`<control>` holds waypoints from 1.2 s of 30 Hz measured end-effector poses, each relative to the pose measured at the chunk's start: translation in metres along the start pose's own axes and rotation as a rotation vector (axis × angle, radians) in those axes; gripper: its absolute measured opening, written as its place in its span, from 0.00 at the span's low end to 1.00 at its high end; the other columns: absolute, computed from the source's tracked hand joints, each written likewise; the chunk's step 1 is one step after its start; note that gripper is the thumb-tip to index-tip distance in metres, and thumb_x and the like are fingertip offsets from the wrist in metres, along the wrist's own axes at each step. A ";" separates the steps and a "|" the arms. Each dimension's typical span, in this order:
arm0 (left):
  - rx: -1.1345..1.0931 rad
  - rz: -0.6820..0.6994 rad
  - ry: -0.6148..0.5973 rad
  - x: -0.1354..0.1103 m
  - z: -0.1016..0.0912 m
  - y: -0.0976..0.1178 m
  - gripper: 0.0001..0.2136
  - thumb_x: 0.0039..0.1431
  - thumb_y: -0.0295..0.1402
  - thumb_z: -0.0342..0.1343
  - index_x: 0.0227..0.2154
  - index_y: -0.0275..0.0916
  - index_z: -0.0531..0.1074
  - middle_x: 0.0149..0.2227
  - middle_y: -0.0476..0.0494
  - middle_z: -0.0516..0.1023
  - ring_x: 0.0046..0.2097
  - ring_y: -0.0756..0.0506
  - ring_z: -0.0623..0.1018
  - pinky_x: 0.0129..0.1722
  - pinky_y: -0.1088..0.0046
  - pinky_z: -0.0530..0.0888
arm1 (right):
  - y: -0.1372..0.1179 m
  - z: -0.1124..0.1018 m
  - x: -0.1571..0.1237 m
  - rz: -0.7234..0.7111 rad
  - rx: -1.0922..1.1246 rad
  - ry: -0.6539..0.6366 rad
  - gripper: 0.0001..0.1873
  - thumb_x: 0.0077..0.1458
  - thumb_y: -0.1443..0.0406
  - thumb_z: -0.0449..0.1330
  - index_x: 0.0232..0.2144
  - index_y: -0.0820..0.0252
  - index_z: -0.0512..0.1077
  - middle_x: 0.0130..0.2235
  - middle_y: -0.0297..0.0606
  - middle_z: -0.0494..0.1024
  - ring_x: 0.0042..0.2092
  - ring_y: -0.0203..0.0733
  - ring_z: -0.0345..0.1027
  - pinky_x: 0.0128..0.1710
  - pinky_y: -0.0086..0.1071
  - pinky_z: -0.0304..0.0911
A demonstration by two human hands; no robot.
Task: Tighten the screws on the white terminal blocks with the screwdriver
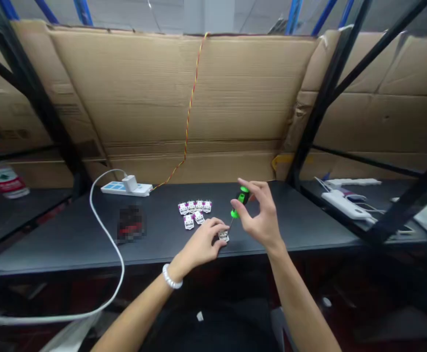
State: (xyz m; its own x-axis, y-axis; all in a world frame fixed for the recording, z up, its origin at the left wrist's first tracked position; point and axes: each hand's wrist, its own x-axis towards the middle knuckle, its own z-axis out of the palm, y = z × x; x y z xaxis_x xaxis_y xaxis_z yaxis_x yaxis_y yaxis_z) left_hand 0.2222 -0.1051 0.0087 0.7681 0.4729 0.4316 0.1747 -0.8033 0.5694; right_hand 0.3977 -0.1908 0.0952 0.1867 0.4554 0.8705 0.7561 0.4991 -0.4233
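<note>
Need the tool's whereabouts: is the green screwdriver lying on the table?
No, the right hand holds the green screwdriver tilted over the white part held by the left hand.

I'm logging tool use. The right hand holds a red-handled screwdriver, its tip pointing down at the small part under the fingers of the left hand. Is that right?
Not quite: the head view shows the handle of the screwdriver is green, not red. The rest stands: the right hand holds it, tip pointing down at the small part under the fingers of the left hand.
</note>
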 end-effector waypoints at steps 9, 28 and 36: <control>0.002 -0.005 -0.003 0.000 0.000 0.000 0.16 0.63 0.24 0.63 0.53 0.39 0.78 0.55 0.37 0.77 0.56 0.37 0.77 0.60 0.55 0.77 | 0.002 0.000 0.001 -0.010 0.037 -0.029 0.25 0.68 0.62 0.60 0.66 0.53 0.70 0.52 0.46 0.77 0.52 0.51 0.73 0.53 0.47 0.73; 0.010 0.003 0.000 0.000 0.000 0.000 0.16 0.63 0.25 0.62 0.53 0.41 0.78 0.55 0.38 0.77 0.56 0.37 0.77 0.62 0.54 0.75 | 0.006 0.002 -0.001 0.035 0.035 -0.010 0.27 0.68 0.63 0.60 0.67 0.51 0.69 0.50 0.44 0.78 0.49 0.49 0.75 0.50 0.46 0.75; 0.000 0.008 0.002 0.000 0.000 0.000 0.16 0.63 0.24 0.62 0.53 0.41 0.78 0.55 0.38 0.78 0.56 0.38 0.77 0.61 0.55 0.76 | 0.006 -0.001 -0.003 0.035 0.188 -0.143 0.28 0.72 0.64 0.52 0.72 0.49 0.62 0.60 0.46 0.75 0.56 0.50 0.76 0.52 0.45 0.76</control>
State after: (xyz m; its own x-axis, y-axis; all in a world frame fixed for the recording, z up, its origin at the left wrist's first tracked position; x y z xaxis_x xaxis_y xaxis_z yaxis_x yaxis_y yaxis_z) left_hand 0.2222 -0.1050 0.0093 0.7683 0.4675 0.4371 0.1689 -0.8069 0.5661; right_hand 0.4024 -0.1905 0.0902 0.1102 0.5681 0.8156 0.6179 0.6036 -0.5039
